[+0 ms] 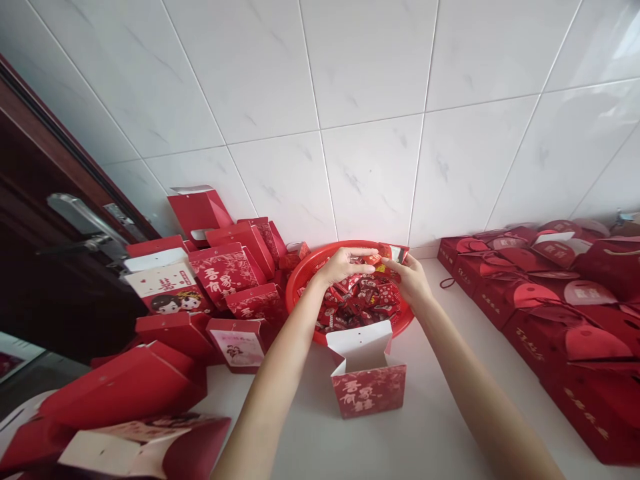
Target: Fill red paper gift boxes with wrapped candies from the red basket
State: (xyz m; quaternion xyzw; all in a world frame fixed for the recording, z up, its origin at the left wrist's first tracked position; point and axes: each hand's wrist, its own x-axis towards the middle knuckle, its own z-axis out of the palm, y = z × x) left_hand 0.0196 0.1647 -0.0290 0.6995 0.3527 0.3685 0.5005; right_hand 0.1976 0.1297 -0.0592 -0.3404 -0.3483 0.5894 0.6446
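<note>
Both hands are over a red plastic basin (295,293) filled with small red wrapped candies (357,303). My left hand (345,265) reaches in from the left, its thumb and fingertips closing on a small orange-red wrapped candy (372,260). Beside it, my right hand (411,280) pinches a small red packet with a white and dark patch (397,253). The two hands' fingertips nearly meet. In front of the basin stands a red gift box (370,392) with white characters, its top open and its pale flap raised; neither hand touches it.
Several opened red gift boxes (220,273) crowd the left side, some tilted or overlapping. Closed red boxes with ribbons (530,300) line the right. A tiled wall (370,173) rises behind the white tabletop (430,413). A dark door with a metal handle (83,217) stands at left.
</note>
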